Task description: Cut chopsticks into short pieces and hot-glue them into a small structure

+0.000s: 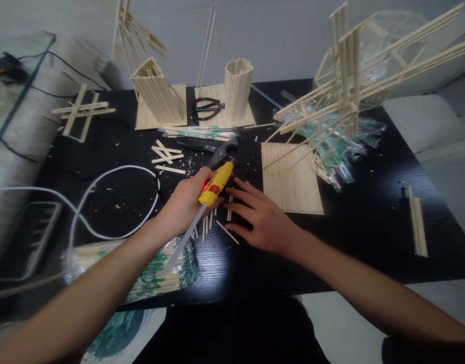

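My left hand [186, 199] is wrapped round a yellow glue gun [217, 183], from whose rear a translucent glue stick [184, 240] sticks out. A red light glows on the gun's side. My right hand [266, 222] lies low over the black table, fingers stretched out and apart, the tips close to short wooden sticks [227, 232]. Whether a fingertip presses on one of the sticks I cannot tell. Just beyond the gun lies a dark cutting tool [219, 151], partly hidden by it. Left of that, short flat sticks [166, 154] are scattered and crossed.
Behind stand two stick-built towers [156, 93] on wooden bases, with black scissors [206, 108] between. A windmill-like stick model [348, 96] rises at right beside a stick panel [289, 177]. Bagged sticks [152, 278] lie front left, near a looped white cord [99, 174].
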A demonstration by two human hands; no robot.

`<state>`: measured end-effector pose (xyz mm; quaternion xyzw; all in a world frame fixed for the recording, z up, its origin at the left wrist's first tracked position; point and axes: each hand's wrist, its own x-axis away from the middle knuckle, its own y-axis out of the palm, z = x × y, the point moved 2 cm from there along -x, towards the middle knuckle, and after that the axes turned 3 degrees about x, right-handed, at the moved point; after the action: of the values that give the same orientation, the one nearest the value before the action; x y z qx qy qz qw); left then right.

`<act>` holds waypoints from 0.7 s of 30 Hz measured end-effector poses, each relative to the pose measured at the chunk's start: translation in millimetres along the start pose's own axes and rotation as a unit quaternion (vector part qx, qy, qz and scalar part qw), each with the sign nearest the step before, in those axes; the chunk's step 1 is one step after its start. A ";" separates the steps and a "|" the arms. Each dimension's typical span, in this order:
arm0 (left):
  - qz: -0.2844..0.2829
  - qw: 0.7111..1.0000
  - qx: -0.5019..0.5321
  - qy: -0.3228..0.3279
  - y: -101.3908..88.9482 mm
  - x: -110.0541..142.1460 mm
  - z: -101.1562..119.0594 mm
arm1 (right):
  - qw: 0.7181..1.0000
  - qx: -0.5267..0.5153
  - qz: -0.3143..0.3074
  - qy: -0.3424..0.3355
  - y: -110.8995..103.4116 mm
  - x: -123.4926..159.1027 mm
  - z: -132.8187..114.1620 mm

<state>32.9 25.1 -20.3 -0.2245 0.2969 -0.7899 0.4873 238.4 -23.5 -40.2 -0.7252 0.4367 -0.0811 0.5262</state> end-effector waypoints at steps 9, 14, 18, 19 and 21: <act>-0.016 1.000 0.014 0.008 1.3 0.3 1.8 | 1.000 -0.009 0.008 -0.006 -2.8 1.1 -2.2; -0.020 0.999 0.017 0.023 2.1 -0.7 2.7 | 0.999 -0.006 0.022 -0.023 1.6 0.8 -4.9; -0.023 0.999 0.018 0.018 1.7 -0.9 3.4 | 0.999 -0.007 0.030 -0.027 2.9 0.8 -6.2; -0.023 0.999 0.020 0.019 1.7 -0.7 3.9 | 0.999 -0.008 0.032 -0.029 3.0 0.9 -6.3; -0.023 0.999 0.021 0.018 1.8 -0.4 4.2 | 0.999 -0.011 0.035 -0.032 3.4 1.2 -6.1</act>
<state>36.9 23.8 -18.5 -0.2072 0.2839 -0.8110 0.4678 233.7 -28.9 -40.7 -0.7173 0.4456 -0.0352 0.5345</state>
